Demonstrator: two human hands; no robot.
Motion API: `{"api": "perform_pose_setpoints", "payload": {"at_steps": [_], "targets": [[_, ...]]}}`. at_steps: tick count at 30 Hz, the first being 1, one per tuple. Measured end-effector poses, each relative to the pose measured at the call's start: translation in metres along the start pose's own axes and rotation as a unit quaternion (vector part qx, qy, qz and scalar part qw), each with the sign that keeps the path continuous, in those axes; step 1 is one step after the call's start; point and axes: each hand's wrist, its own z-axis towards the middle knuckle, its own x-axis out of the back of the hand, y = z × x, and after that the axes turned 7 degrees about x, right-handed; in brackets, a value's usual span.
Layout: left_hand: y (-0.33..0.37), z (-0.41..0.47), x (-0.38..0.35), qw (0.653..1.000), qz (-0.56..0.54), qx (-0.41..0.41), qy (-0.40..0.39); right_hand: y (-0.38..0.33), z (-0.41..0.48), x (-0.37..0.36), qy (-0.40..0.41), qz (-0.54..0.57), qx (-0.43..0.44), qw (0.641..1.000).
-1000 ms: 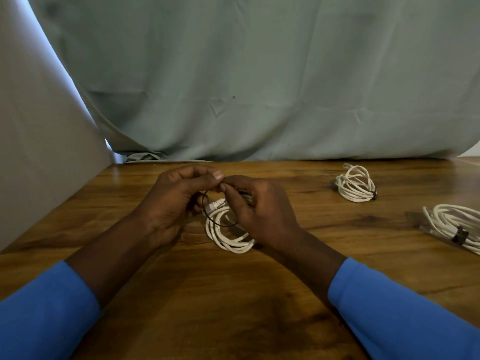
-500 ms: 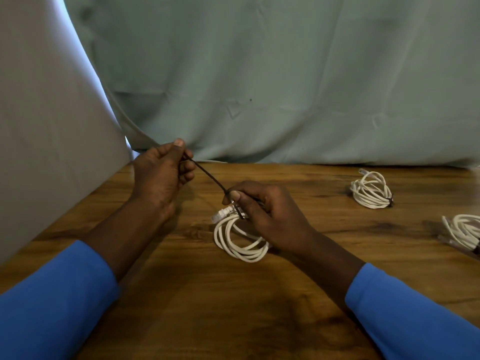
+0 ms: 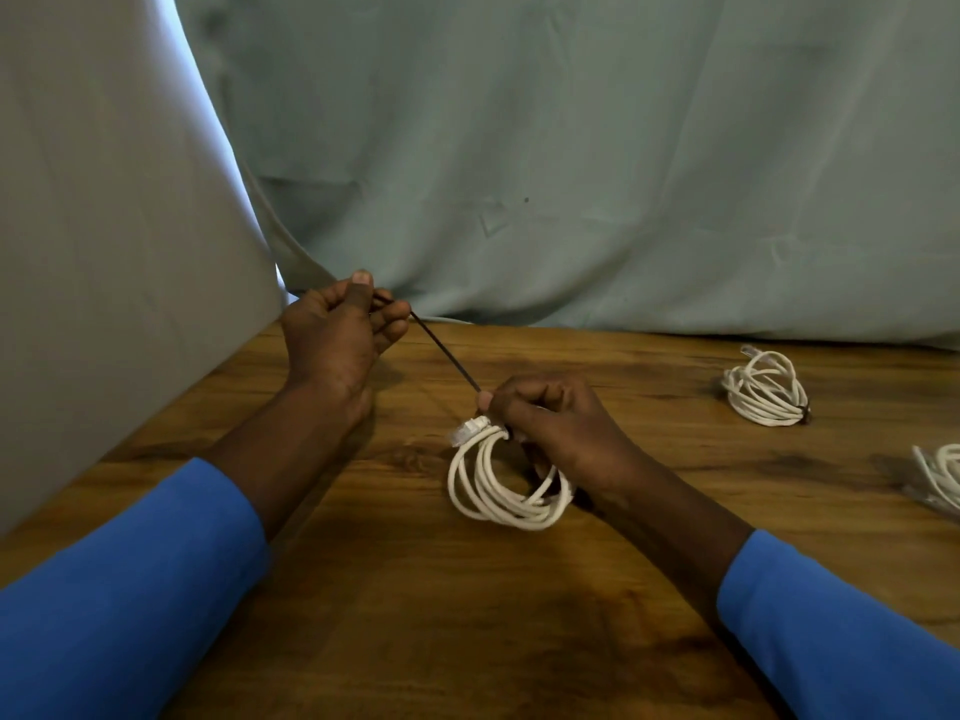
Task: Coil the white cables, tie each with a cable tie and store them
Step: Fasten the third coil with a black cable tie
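Pinching the free end of a thin black tie (image 3: 444,356), the left hand (image 3: 337,340) is at the far left part of the wooden counter (image 3: 415,589), close to the hanging cloth. Its thumb presses the strip against the curled fingers (image 3: 387,311).

The tie is stretched straight. Its long axis runs on a diagonal, from the left hand at the upper left down to the right hand (image 3: 556,428) at the lower right.

The right hand's fingers are curled and bunched, and they pinch the tie's lower end at the top of a white coil (image 3: 498,485). The tie's head is hidden under them, so I cannot tell how tight the loop is.

The coil sits near the counter's middle, in front of the person. Its loops are gathered at the top under the right hand and its lower arc is on the wood. A clear plug at its top left points left.

A second coil (image 3: 766,389) lies well apart at the far right, with a dark band at its lower right edge. Its plug points up and left, towards the cloth. A third coil (image 3: 940,475) is cut off by the right edge of the view.

Both forearms wear blue sleeves (image 3: 130,589). A pale green cloth (image 3: 571,174) hangs behind the counter and a grey sheet (image 3: 104,252) hangs at the left.
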Motion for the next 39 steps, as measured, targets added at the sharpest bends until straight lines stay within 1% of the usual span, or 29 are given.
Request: {"api": "perform_pose_setpoints", "payload": {"at_steps": [3, 7, 10, 14, 17, 19, 21, 23, 25, 26, 27, 29, 31, 34, 37, 39], "targets": [[0.000, 0.003, 0.002, 1.000, -0.002, 0.000, 0.011, 0.000, 0.000, 0.000, -0.008, 0.011, -0.033, 0.999], [-0.001, 0.010, 0.005, 1.000, -0.013, -0.002, 0.025, 0.002, 0.002, 0.000, 0.008, 0.031, -0.062, 0.998], [0.001, 0.013, 0.005, 0.998, -0.031, -0.006, 0.046, 0.001, 0.003, 0.003, -0.015, 0.033, -0.080, 0.996], [0.000, 0.013, 0.005, 0.997, -0.016, -0.015, 0.078, 0.000, 0.003, -0.001, -0.052, 0.042, -0.079, 0.995], [0.000, 0.010, 0.007, 0.996, -0.012, -0.003, 0.086, 0.002, 0.001, -0.002, -0.035, 0.065, -0.079, 0.994], [-0.002, 0.000, 0.009, 0.998, -0.005, 0.058, 0.035, 0.004, -0.001, 0.000, -0.014, 0.079, -0.081, 0.993], [-0.004, -0.015, 0.007, 0.987, 0.033, 0.143, -0.062, 0.006, -0.001, 0.002, 0.003, 0.086, -0.082, 0.993], [-0.009, -0.027, 0.004, 0.958, 0.098, 0.209, -0.170, 0.007, -0.001, 0.002, 0.018, 0.088, -0.076, 0.993], [-0.014, -0.040, -0.002, 0.925, 0.145, 0.232, -0.263, 0.008, 0.001, 0.001, 0.034, 0.091, -0.070, 0.993], [-0.016, -0.045, -0.006, 0.917, 0.149, 0.228, -0.291, 0.009, 0.001, 0.002, 0.041, 0.093, -0.067, 0.993], [-0.018, -0.049, -0.008, 0.919, 0.144, 0.221, -0.294, 0.010, 0.002, 0.002, 0.046, 0.095, -0.064, 0.992], [-0.020, -0.050, -0.011, 0.934, 0.132, 0.205, -0.262, 0.011, 0.002, 0.004, 0.052, 0.091, -0.056, 0.993], [-0.021, -0.049, -0.012, 0.946, 0.152, 0.169, -0.231, 0.012, 0.003, 0.004, 0.048, 0.081, -0.055, 0.994], [-0.022, -0.052, -0.017, 0.959, 0.168, 0.107, -0.203, 0.009, 0.007, 0.001, 0.037, 0.071, -0.065, 0.995], [-0.026, -0.053, -0.025, 0.971, 0.149, 0.080, -0.171, 0.009, 0.009, 0.001, 0.044, 0.071, -0.076, 0.994], [-0.030, -0.051, -0.026, 0.974, 0.164, 0.039, -0.153, 0.009, 0.007, 0.001, 0.039, 0.064, -0.076, 0.994]]}}
